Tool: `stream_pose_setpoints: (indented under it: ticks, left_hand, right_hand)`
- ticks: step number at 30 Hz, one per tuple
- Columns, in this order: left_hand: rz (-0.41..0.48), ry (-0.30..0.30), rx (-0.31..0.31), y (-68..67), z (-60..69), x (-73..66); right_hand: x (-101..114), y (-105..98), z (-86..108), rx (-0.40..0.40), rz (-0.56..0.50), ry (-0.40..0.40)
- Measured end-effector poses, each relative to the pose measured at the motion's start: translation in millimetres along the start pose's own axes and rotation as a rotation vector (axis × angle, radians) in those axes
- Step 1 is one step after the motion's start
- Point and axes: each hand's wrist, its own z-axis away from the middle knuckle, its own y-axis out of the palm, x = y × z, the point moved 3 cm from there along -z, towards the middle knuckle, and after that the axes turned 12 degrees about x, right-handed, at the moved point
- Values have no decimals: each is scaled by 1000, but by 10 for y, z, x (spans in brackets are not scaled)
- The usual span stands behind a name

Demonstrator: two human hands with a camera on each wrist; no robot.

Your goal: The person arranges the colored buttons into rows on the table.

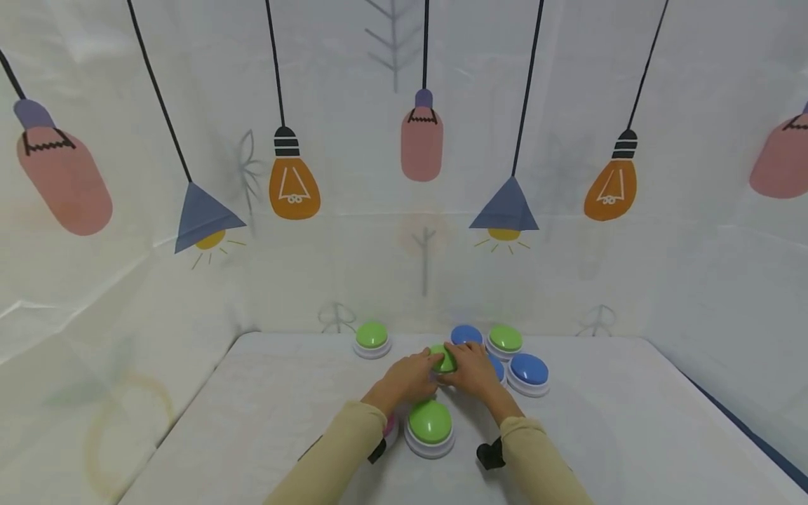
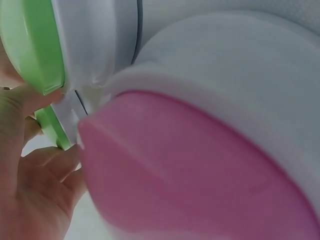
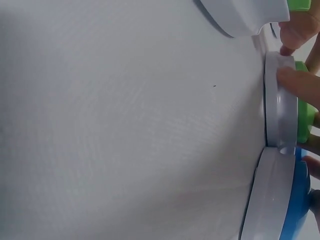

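A green push button (image 1: 444,359) with a white base stands on the white table between both hands. My left hand (image 1: 410,379) grips it from the left, its fingers partly hidden behind the button in the left wrist view. From the other side my right hand (image 1: 472,370) holds it; the thumb (image 3: 300,85) presses on the white base in the right wrist view. Beside the right hand is a blue push button (image 1: 497,368), partly covered by the fingers. A larger green button (image 1: 430,423) stands nearer, between the forearms. A pink button (image 2: 200,170) sits under the left wrist.
Right of the hands stand another blue button (image 1: 529,369), a green button (image 1: 506,338) and a blue button (image 1: 466,334) at the back. One more green button (image 1: 372,335) is at the back left. A sheet wall (image 1: 353,266) with printed lamps rises behind the table (image 1: 284,407).
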Motion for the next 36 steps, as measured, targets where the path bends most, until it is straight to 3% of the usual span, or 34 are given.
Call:
stream_pose_setpoints:
  ticks: [7,18,36]
  left_hand:
    - [-2,18,-39,-14,16,14]
    - [-64,64,-123,-41,66,48]
    - [-146,146,-318,-107,265,23]
  right_hand:
    - [8,4,-3,-5,3,-3]
    - [38,31,-15,24,-141,-1]
    - [82,-63,166,-122,-217,-32]
